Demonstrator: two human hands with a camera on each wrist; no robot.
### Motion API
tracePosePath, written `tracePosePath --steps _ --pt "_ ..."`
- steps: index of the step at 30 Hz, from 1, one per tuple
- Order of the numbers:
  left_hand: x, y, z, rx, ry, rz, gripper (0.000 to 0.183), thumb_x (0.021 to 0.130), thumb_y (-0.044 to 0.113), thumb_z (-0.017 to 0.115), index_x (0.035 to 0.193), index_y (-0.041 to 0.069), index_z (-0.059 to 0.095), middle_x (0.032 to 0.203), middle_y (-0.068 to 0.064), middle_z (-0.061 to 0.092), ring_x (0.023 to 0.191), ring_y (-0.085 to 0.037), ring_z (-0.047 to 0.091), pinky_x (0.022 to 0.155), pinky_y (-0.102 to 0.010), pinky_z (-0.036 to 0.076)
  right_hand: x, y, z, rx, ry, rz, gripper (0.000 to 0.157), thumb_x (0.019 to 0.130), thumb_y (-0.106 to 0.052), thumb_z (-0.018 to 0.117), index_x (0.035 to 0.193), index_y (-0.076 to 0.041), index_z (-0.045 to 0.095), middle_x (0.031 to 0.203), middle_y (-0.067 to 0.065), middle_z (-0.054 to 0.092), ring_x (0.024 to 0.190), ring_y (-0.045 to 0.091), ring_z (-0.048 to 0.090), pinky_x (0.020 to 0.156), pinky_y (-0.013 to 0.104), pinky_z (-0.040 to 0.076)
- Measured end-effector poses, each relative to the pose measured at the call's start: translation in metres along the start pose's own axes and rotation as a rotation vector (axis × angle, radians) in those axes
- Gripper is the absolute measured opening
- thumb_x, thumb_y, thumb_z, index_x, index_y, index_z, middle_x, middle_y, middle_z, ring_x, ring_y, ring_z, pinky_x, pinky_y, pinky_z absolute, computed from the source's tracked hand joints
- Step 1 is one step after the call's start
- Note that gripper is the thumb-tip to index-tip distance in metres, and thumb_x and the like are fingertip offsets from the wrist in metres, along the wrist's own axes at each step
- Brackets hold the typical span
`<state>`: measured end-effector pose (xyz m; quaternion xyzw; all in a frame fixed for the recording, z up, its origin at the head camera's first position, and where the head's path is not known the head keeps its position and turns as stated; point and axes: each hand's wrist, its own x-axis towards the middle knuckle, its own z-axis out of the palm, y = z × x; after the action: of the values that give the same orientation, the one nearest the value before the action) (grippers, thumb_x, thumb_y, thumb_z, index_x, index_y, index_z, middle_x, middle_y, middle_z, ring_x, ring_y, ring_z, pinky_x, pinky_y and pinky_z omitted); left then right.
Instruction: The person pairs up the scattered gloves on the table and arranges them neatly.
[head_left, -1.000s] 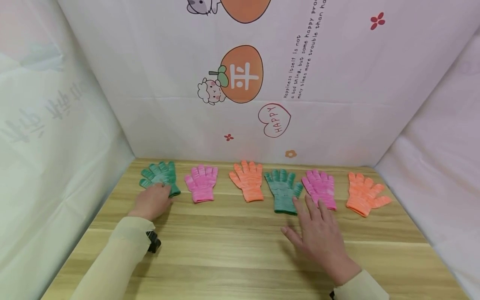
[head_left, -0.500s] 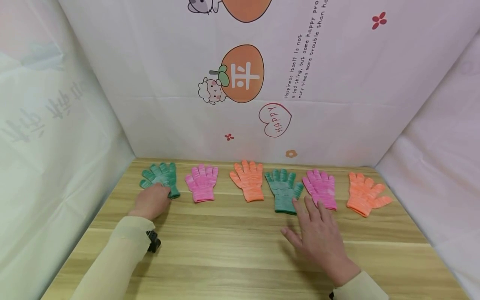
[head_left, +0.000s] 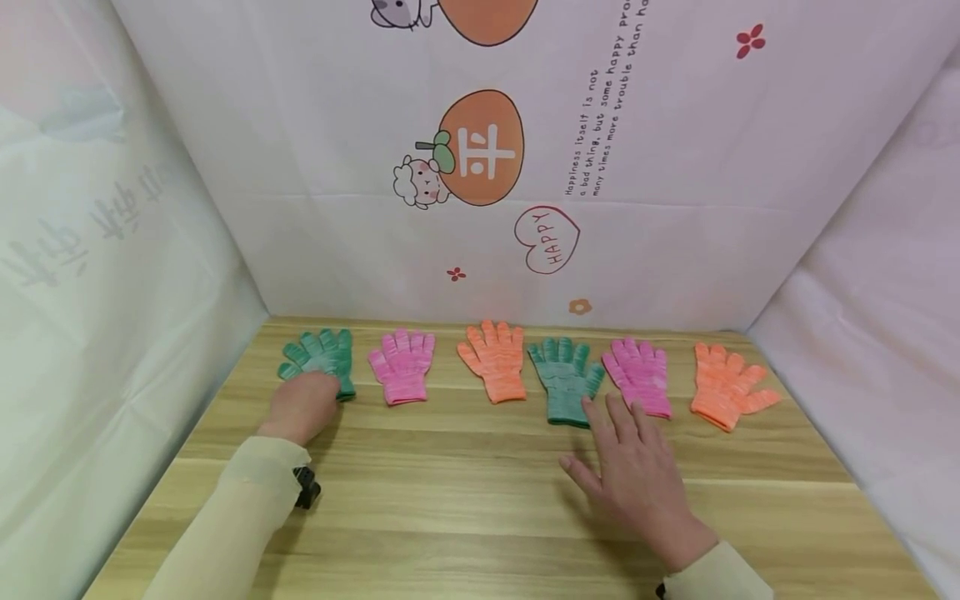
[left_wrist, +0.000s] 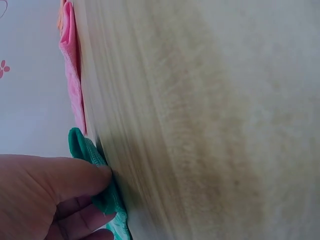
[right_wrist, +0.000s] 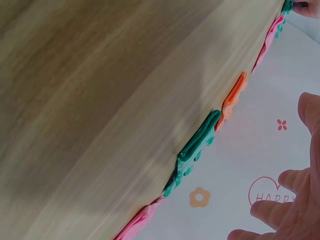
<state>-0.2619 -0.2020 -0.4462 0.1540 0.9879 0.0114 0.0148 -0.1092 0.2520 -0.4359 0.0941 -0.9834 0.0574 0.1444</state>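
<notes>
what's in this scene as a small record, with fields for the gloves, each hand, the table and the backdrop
gloves, left to right: first green glove, first pink glove, first orange glove, second green glove, second pink glove, second orange glove
left hand: pinches the first green glove near its cuff
right hand: spread, holding nothing, nearest the second green glove and second pink glove
table: wood-grain top, with all six gloves along its far side
backdrop: white, printed with a heart reading HAPPY
</notes>
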Motion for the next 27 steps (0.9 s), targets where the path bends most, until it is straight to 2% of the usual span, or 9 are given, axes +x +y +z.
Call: tracePosePath --steps 7,14,17,22,27 --pt "-0.003 0.002 0.002 0.014 0.032 0.024 0.01 0.094 0.002 0.064 0.087 0.006 0.07 0.091 -0.014 0.073 0.087 -0.034 0.071 0.075 -0.051 0.059 -0.002 0.001 0.002 -0.011 0.017 -0.026 0.084 0.095 -0.057 0.067 0.157 -0.007 0.042 0.16 0.028 0.04 0.146 0.05 0.037 0.119 0.063 0.031" --pt "-0.008 -0.002 0.003 -0.068 0.03 -0.022 0.008 0.092 0.002 0.063 0.093 0.003 0.071 0.098 -0.018 0.073 0.092 -0.039 0.071 0.077 -0.055 0.058 -0.004 -0.001 0.002 0.014 0.004 -0.009 0.083 0.096 -0.057 0.066 0.158 -0.008 0.041 0.161 0.027 0.039 0.148 0.051 0.034 0.117 0.066 0.032" --pt "-0.011 -0.002 0.001 -0.093 0.061 -0.029 0.005 0.091 0.004 0.064 0.091 0.001 0.068 0.094 -0.018 0.072 0.088 -0.038 0.07 0.074 -0.054 0.058 -0.004 -0.002 0.002 0.023 0.002 -0.005 0.083 0.096 -0.056 0.066 0.159 -0.008 0.041 0.161 0.027 0.039 0.148 0.052 0.033 0.116 0.068 0.033" --pt "-0.015 -0.002 -0.002 -0.077 0.15 -0.002 0.008 0.089 0.007 0.068 0.086 0.001 0.064 0.081 -0.014 0.066 0.077 -0.032 0.067 0.068 -0.052 0.057 -0.005 -0.002 0.002 0.027 0.009 -0.006 0.082 0.096 -0.056 0.067 0.158 -0.009 0.042 0.16 0.026 0.04 0.148 0.052 0.033 0.115 0.069 0.034" --pt "-0.02 0.001 -0.007 -0.1 0.19 0.0 0.015 0.09 0.012 0.066 0.093 -0.003 0.067 0.081 -0.015 0.065 0.076 -0.032 0.065 0.067 -0.053 0.057 -0.007 -0.003 0.002 0.025 0.013 -0.005 0.083 0.095 -0.057 0.067 0.158 -0.009 0.043 0.159 0.026 0.041 0.148 0.053 0.033 0.115 0.068 0.035"
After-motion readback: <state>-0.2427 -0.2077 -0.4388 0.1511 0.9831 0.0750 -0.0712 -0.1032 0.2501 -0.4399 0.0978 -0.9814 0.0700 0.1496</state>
